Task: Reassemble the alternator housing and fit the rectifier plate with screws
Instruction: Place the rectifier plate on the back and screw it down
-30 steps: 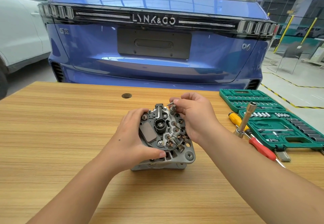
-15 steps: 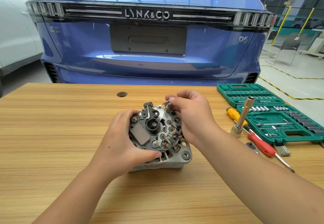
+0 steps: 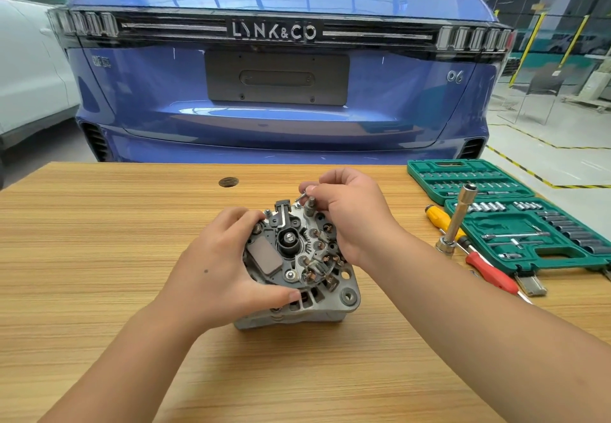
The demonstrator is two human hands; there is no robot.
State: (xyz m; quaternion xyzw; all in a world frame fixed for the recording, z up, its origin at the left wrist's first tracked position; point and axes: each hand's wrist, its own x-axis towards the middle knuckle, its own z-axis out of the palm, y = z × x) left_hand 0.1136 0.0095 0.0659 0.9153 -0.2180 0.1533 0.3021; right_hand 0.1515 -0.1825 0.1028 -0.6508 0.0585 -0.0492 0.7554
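Observation:
The alternator (image 3: 334, 303) stands on the wooden table with its rear face up, the rectifier plate (image 3: 319, 250) with copper diode leads lying on top of its grey housing. My left hand (image 3: 224, 270) grips the housing from the left, thumb pressed on the near rim. My right hand (image 3: 350, 211) is over the far right of the plate and pinches a small silver screw (image 3: 301, 196) at its fingertips, just above a stud at the far edge.
An open green socket set (image 3: 515, 224) lies at the right. Beside it are a steel socket driver (image 3: 458, 221), a yellow-handled screwdriver (image 3: 439, 217) and a red-handled one (image 3: 492, 273). A round cable hole (image 3: 228, 182) is in the table. A blue car stands behind.
Both hands and the alternator keep their pose. The right fingertips have shifted slightly on the screw. The view has shifted a little.

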